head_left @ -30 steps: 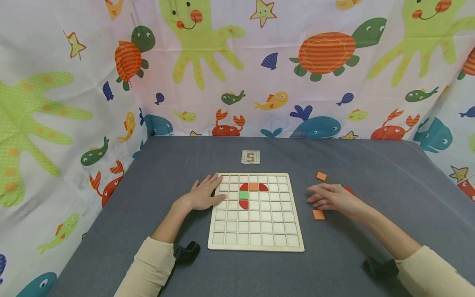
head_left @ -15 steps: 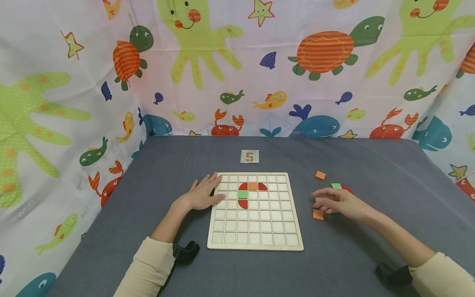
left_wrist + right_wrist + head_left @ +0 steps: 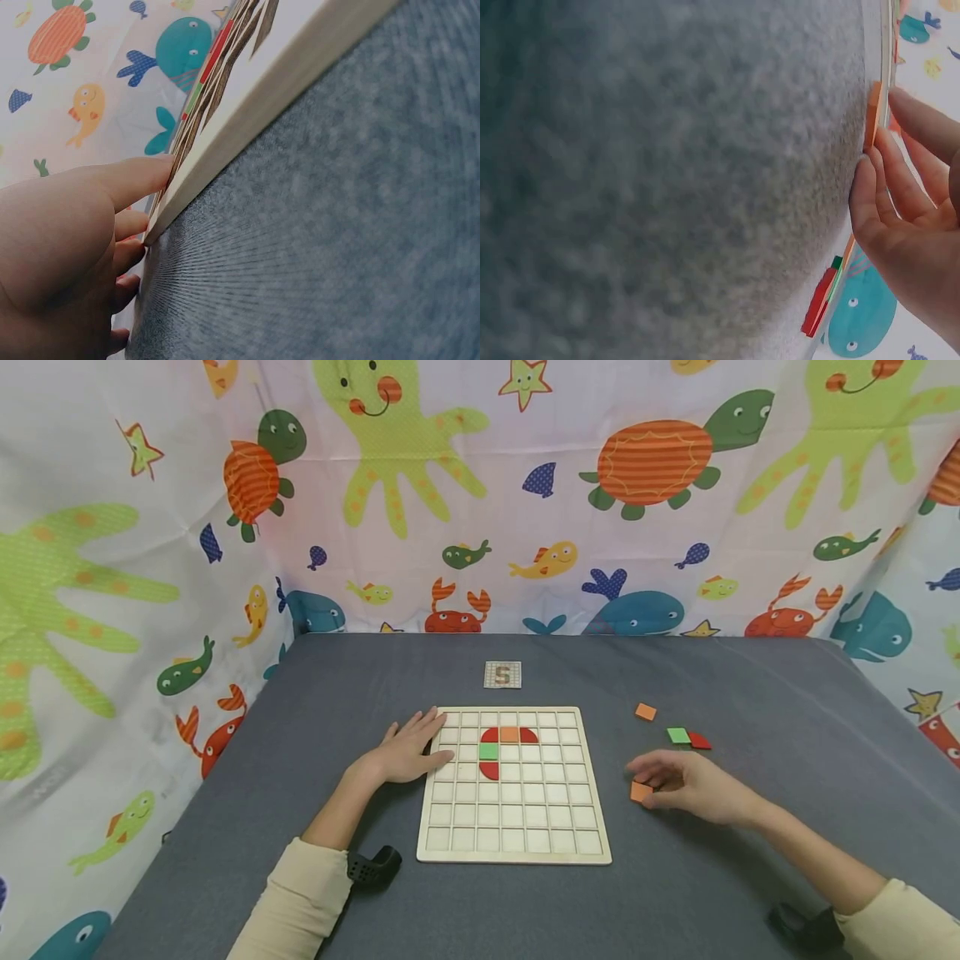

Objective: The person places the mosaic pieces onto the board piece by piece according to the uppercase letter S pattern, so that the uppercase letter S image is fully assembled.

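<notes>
My left hand (image 3: pixel 405 753) rests at the left edge of the pale gridded board (image 3: pixel 517 852), fingers spread and the thumb on its rim; the left wrist view shows the same hand (image 3: pixel 67 240) against the board's edge (image 3: pixel 247 112). On the board sit red quarter-round pieces (image 3: pixel 490 770), an orange square (image 3: pixel 509 735) and a green square (image 3: pixel 488 751). At the right, my right hand (image 3: pixel 697 785) is over an orange square tile (image 3: pixel 641 792) lying on the table. Its thumb is at the tile's near side; the other fingers are bent loosely beyond it, without a visible pinch.
Beyond the right hand lie a green tile (image 3: pixel 678 737), a red quarter-round tile (image 3: pixel 699 741) and another orange tile (image 3: pixel 646 712). A small card with an S pattern (image 3: pixel 502 674) lies behind the board. A sea-animal curtain (image 3: pixel 450 485) stands around the grey table (image 3: pixel 360 685).
My right hand has drawn back and lowered from above the loose pieces to the nearest orange tile, uncovering the green and red tiles. The left hand stays on the board.
</notes>
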A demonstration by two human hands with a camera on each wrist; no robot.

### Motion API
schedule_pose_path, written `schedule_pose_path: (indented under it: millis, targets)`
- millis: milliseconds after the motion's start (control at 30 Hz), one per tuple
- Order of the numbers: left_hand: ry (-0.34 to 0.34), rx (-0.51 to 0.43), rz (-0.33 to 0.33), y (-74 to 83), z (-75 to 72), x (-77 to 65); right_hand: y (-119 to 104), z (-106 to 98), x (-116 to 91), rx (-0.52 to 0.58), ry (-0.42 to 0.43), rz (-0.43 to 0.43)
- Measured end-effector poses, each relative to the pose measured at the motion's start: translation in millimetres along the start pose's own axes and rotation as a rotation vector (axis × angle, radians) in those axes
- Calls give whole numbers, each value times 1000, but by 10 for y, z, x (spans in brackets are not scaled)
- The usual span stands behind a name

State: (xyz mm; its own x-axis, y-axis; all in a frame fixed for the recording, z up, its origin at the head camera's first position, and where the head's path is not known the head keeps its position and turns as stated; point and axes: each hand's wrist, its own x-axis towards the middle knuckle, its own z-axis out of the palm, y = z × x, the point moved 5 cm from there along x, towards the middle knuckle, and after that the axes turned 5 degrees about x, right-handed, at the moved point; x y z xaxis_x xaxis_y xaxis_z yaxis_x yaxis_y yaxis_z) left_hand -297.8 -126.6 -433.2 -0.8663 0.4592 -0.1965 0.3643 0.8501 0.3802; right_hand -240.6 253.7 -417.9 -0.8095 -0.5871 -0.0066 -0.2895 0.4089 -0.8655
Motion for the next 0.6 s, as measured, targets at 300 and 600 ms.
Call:
schedule_pose_path:
  millis: [300, 600]
  targets:
    - [3, -42, 22, -6, -13, -10, -78, 66, 14, -151, 47, -72]
    - [5, -41, 29, -1, -11, -2, -67, 37, 53, -133, -37, 3]
